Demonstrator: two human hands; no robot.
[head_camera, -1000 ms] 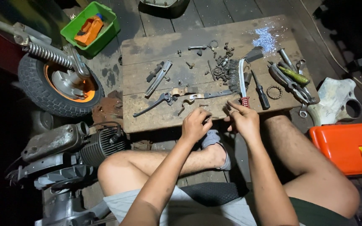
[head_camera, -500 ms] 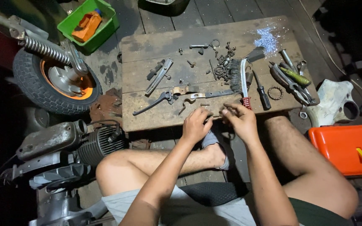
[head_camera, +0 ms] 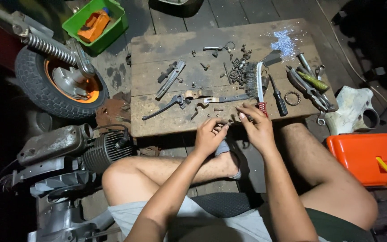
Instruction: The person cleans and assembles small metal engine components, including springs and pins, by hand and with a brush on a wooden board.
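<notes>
My left hand and my right hand meet at the near edge of a worn wooden board. The fingertips of both pinch a small dark metal part between them; what kind of part it is, is too small to tell. Just beyond my right hand lies a wire brush with a red handle. A bent metal lever, a flat bracket, a black screwdriver and several loose bolts and springs lie scattered on the board.
A small wheel with orange hub and a coil spring stands at the left, a finned engine block below it. A green bin sits at the top left. Pliers, a white casing and an orange toolbox lie right.
The view has shifted slightly. Both hands stay together at the board's near edge, fingers working on the small part; nothing else has moved.
</notes>
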